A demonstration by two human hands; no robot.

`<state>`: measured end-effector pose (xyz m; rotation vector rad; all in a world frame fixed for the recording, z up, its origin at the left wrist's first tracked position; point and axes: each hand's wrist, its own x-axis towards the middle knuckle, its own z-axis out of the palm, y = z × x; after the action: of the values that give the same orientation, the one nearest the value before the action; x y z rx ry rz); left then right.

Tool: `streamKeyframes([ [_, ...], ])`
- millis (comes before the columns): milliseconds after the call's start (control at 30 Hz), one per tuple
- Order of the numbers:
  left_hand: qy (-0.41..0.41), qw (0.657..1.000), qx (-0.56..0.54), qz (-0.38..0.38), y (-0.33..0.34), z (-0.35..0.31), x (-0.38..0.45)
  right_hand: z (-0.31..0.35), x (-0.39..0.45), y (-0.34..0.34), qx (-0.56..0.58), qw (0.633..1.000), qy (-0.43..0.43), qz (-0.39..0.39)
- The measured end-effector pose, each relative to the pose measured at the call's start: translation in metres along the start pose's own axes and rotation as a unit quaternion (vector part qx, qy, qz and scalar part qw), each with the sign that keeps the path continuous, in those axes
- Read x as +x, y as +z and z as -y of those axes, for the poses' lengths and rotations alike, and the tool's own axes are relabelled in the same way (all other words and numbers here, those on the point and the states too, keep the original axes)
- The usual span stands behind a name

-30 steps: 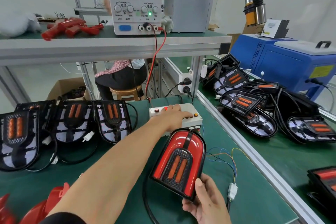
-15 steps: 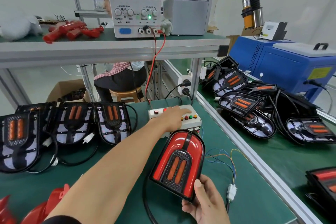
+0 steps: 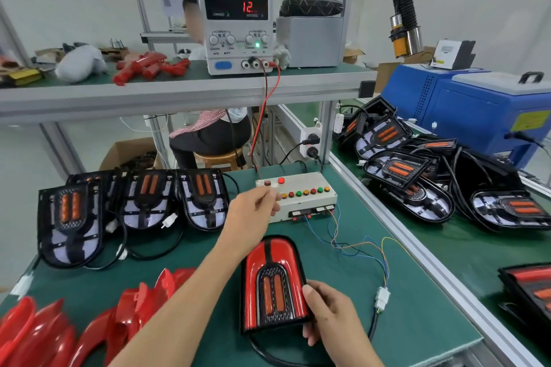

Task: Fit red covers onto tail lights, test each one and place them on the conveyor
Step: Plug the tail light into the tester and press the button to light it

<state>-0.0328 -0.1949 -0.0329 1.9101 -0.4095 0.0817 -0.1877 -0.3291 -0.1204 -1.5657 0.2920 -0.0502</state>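
Grip, right hand: our right hand (image 3: pixel 329 311), at lower centre of the frame, clasps the lower right edge of the covered tail light (image 3: pixel 272 284), thumb laid on its red face, fingers curled behind.
Grip, left hand: our left hand (image 3: pixel 253 211), at mid-frame, hangs just short of the test box (image 3: pixel 301 198); its fingers are loosely bent and we see nothing between them.
Change: half a second ago the fingertips of this hand lay on the row of buttons; now they are off the box and drawn toward us. The supply display (image 3: pixel 237 7), upper centre, showed a current figure beside 12.00; now only "12" is legible and the current field reads blank, though motion blur may hide digits.
Meaning: we judge the electrical test of this unit to be over, so unplugging it and moving it to the conveyor would be the next step.
Task object: the tail light rests tilted on the green bench (image 3: pixel 417 322), cover fitted, its cable leading toward the white connector (image 3: pixel 382 298) at lower right.
Stock: uncovered tail lights (image 3: pixel 140 199) stand in a row at centre left; loose red covers (image 3: pixel 59 334) lie at lower left.
Conveyor: the belt (image 3: pixel 465 256) at right carries further units.
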Motion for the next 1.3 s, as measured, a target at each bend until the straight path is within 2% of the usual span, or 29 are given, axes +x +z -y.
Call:
streamKeyframes([
  [133, -0.035, 0.998, -0.053, -0.019, 0.0, -0.014, -0.047, 0.003, -0.006, 0.002, -0.032, 0.999, 0.013, 0.003],
  [267, -0.008, 0.999, -0.043, 0.0, 0.018, -0.029, -0.083, 0.011, -0.013, 0.006, -0.099, 0.994, 0.014, -0.038],
  [333, 0.001, 0.999, -0.045, 0.02, 0.029, -0.034, -0.094, 0.015, -0.02, 0.009, -0.169, 0.981, -0.025, -0.094],
  [433, 0.017, 0.998, -0.059, 0.033, 0.044, -0.041, -0.103, 0.016, -0.03, 0.002, -0.249, 0.938, -0.092, -0.224],
  [500, 0.026, 0.997, -0.057, 0.043, 0.054, -0.045, -0.108, 0.017, -0.035, -0.018, -0.289, 0.903, -0.065, -0.312],
  [567, 0.023, 0.997, -0.053, 0.058, 0.066, -0.046, -0.114, 0.014, -0.038, -0.046, -0.326, 0.875, -0.005, -0.359],
  [667, -0.004, 0.995, -0.038, 0.088, 0.09, -0.043, -0.122, 0.006, -0.038, -0.075, -0.441, 0.829, 0.095, -0.33],
  [767, -0.028, 0.992, 0.027, 0.122, 0.114, -0.041, -0.122, 0.003, -0.033, -0.077, -0.522, 0.8, 0.112, -0.274],
  [833, -0.048, 0.986, 0.075, 0.141, 0.129, -0.04, -0.12, 0.004, -0.028, -0.078, -0.529, 0.805, 0.096, -0.253],
  [900, -0.087, 0.978, 0.105, 0.157, 0.14, -0.04, -0.117, 0.005, -0.025, -0.08, -0.495, 0.827, 0.083, -0.254],
  [967, -0.141, 0.971, 0.087, 0.17, 0.146, -0.04, -0.113, 0.005, -0.024, -0.079, -0.444, 0.849, 0.06, -0.279],
  [1000, -0.178, 0.967, 0.045, 0.174, 0.147, -0.041, -0.111, 0.005, -0.025, -0.078, -0.417, 0.859, 0.044, -0.294],
  [1067, -0.276, 0.936, -0.114, 0.187, 0.149, -0.042, -0.107, 0.004, -0.027, -0.073, -0.371, 0.876, 0.007, -0.308],
  [1167, -0.377, 0.842, -0.336, 0.188, 0.149, -0.045, -0.106, 0.003, -0.028, -0.067, -0.33, 0.89, -0.038, -0.311],
  [1233, -0.399, 0.808, -0.385, 0.199, 0.146, -0.046, -0.108, 0.003, -0.027, -0.066, -0.339, 0.887, -0.04, -0.311],
  [1300, -0.413, 0.793, -0.394, 0.214, 0.144, -0.045, -0.108, 0.001, -0.025, -0.065, -0.387, 0.87, -0.022, -0.306],
])
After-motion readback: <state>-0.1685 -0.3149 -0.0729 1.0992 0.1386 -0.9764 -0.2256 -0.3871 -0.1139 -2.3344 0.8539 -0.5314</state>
